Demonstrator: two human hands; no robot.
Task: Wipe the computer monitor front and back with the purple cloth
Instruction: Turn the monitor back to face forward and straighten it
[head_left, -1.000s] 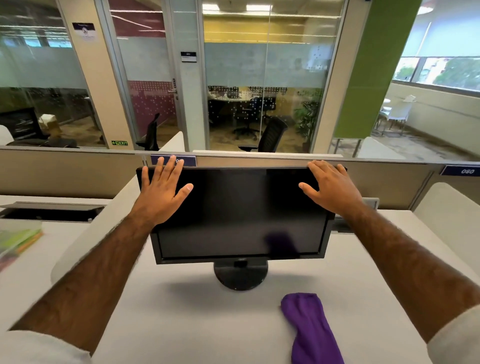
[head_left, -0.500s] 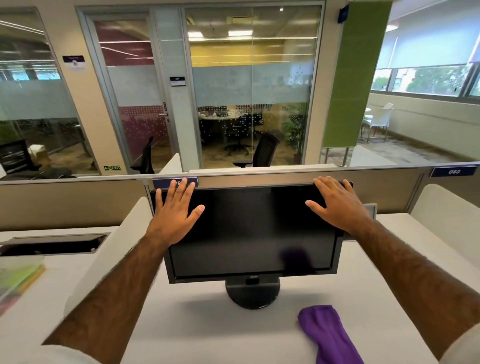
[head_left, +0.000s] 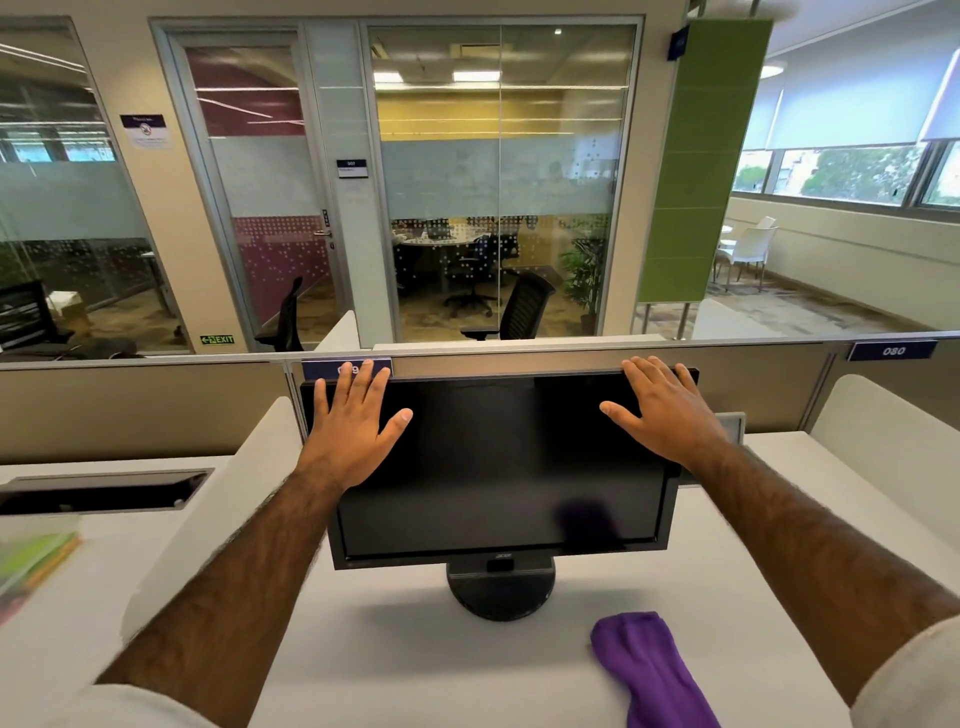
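A black computer monitor (head_left: 498, 467) stands on a round base (head_left: 500, 592) in the middle of the white desk (head_left: 405, 660), its dark screen facing me. My left hand (head_left: 353, 431) lies flat on the screen's upper left corner, fingers spread and reaching the top edge. My right hand (head_left: 660, 415) lies the same way on the upper right corner. Neither hand holds anything. The purple cloth (head_left: 649, 670) lies crumpled on the desk in front of the base, to the right, apart from both hands. Its reflection shows low on the screen.
A beige partition (head_left: 571, 358) runs right behind the monitor. White dividers (head_left: 249, 467) flank the desk on both sides. A cable slot (head_left: 104, 491) and some green and orange papers (head_left: 31, 561) sit at the left. Glass-walled rooms lie beyond.
The view has shifted, so the monitor and cloth sit lower and further right in the frame. Both hands stay flat on the same upper corners of the monitor.
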